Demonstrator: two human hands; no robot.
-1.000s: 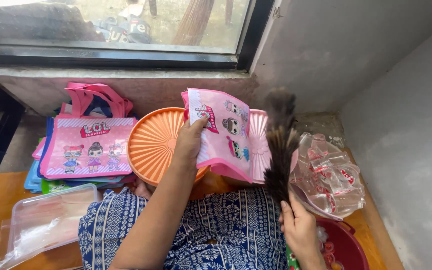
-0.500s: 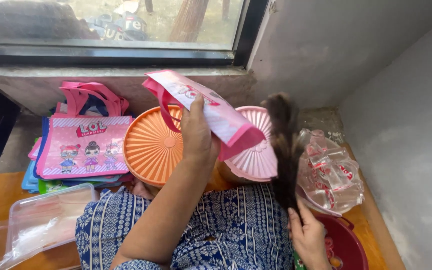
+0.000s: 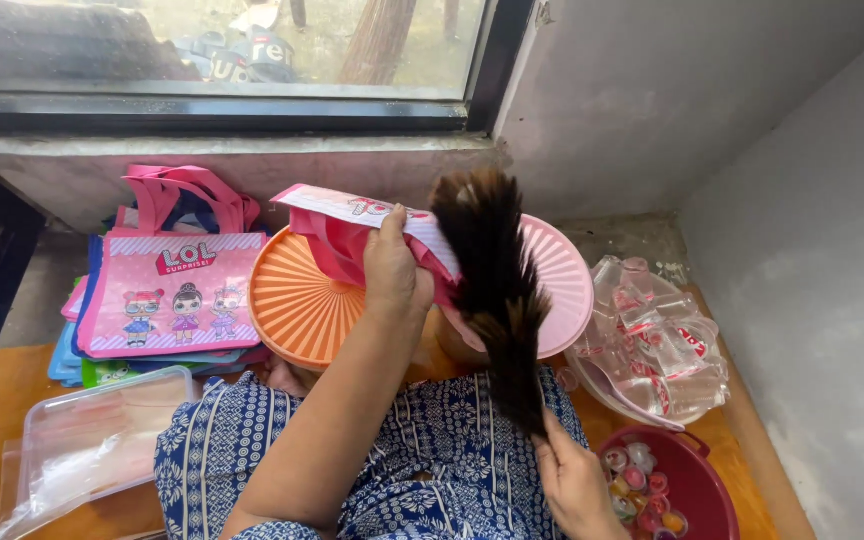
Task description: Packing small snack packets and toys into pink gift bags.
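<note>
Windowsill corner: left hand [image 3: 395,272] grasping pink bag [image 3: 352,225], right hand [image 3: 574,485] gripping feather duster [image 3: 495,290].

I see left hand [image 3: 394,272] gripping a pink bag [image 3: 352,235] above the orange lid [image 3: 297,305]; right hand [image 3: 574,485] holds a feather duster [image 3: 492,285] just right of that lid.

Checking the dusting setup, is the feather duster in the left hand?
No, the right hand grips the dark feather duster by its handle, while the left hand holds a pink bag.
</note>
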